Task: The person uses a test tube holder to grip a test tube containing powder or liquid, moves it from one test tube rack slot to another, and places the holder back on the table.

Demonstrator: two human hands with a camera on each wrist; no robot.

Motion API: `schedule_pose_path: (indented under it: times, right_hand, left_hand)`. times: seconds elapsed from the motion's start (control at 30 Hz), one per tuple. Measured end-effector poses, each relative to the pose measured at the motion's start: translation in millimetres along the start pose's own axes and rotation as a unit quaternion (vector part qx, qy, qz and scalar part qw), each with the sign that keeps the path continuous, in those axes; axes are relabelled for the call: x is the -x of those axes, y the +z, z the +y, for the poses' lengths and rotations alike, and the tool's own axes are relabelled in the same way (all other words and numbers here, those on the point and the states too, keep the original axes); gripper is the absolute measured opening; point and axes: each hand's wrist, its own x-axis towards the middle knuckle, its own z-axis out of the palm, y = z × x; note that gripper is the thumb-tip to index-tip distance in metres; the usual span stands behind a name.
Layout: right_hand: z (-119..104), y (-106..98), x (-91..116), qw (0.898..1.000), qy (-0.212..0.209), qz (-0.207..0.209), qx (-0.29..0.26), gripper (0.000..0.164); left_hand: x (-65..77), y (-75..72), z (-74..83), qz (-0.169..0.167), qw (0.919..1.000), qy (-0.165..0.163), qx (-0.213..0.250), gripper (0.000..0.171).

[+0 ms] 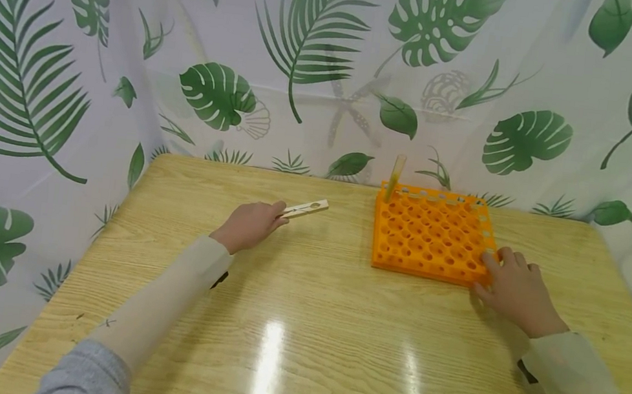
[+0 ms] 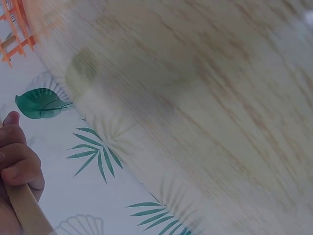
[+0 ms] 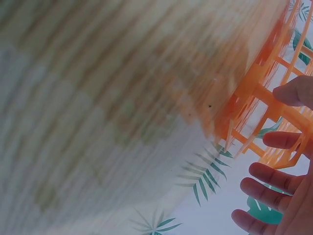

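Note:
My left hand (image 1: 251,225) grips a wooden test tube clamp (image 1: 307,209) by one end, held over the table with its jaw end pointing right. In the left wrist view, curled fingers (image 2: 22,159) wrap round the pale wooden handle. An orange test tube rack (image 1: 430,270) stands at the back right of the table. One test tube (image 1: 395,177) with yellowish liquid leans slightly in its back left corner. At the rack's right end, my right hand (image 1: 518,295) pinches the edge. Thumb and forefinger hold the orange frame (image 3: 266,93) in the right wrist view; the other fingers extend apart from it.
The wood-grain table (image 1: 336,329) reflects light toward the front. Behind and beside it hangs a white leaf-print curtain (image 1: 348,116), close to the back edge and the rack. The rack's other visible holes show no tubes.

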Motion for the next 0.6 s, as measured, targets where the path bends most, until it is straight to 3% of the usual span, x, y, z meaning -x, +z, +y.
schedule_pose_path:
  times: [0.6]
  right_hand:
    - [0.4, 2.1, -0.5, 1.0, -0.001, 0.001, 0.007, 0.05]
  left_hand:
    - [-1.2, -1.4, -2.9, 0.006, 0.9999, 0.001, 0.011, 0.026]
